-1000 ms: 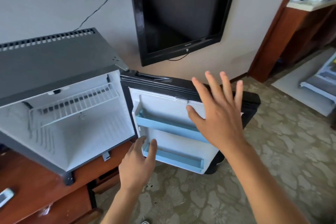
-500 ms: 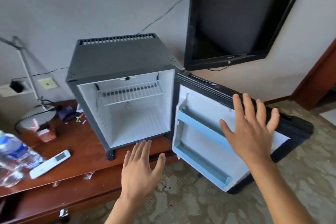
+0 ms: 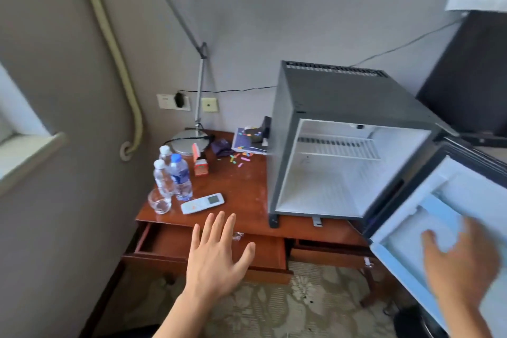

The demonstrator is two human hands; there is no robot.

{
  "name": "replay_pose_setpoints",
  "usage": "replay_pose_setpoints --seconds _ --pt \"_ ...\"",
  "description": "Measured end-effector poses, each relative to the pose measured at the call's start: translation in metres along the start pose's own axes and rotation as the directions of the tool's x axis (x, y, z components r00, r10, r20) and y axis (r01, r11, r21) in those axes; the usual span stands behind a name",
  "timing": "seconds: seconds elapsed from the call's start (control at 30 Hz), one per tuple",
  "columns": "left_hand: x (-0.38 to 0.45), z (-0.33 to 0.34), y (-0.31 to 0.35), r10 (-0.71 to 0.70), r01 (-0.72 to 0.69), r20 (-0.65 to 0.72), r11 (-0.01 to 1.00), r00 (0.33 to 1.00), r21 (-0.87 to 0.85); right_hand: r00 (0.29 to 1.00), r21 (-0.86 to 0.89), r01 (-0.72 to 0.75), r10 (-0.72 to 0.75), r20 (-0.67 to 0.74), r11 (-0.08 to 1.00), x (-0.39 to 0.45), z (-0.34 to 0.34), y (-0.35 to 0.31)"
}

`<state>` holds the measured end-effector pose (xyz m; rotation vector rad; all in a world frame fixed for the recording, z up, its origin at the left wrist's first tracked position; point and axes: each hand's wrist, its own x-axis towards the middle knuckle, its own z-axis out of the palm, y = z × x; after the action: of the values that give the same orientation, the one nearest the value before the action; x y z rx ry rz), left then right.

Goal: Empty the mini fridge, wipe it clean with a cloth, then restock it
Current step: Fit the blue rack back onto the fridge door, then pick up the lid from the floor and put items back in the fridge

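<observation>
Fridge (image 3: 343, 96) (door (image 3: 450, 217) open), white interior, wire shelf (image 3: 340, 145)

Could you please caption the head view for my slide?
Both hands open before the empty fridge, bottles on the desk.

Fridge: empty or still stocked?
Empty. The fridge stands open with a bare wire shelf and bare white floor. The door racks look bare, though the right hand hides part.

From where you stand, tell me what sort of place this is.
Probably a hotel room: a mini fridge on a wooden desk, water bottles beside a glass, and patterned carpet.
</observation>
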<state>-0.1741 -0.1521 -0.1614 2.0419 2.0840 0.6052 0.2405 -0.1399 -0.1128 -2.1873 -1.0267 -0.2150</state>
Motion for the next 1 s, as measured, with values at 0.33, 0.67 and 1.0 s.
replay_pose_setpoints --seconds 0.33,0.67,1.0 --pt "-0.018 -0.028 -0.129 -0.267 0.274 -0.094 0.959 0.959 0.072 0.704 0.229 0.359 -0.424 0.570 0.905 -0.176 0.110 -0.183" --pt "0.020 -0.004 -0.164 -0.407 0.415 -0.098 0.905 0.908 0.095 0.459 0.374 0.476 -0.588 0.666 0.796 -0.187 0.208 -0.247" --pt "0.127 0.000 -0.160 -0.413 0.432 -0.142 0.890 0.899 0.145 0.186 0.630 0.568 -0.828 0.529 0.530 -0.177 0.321 -0.406"
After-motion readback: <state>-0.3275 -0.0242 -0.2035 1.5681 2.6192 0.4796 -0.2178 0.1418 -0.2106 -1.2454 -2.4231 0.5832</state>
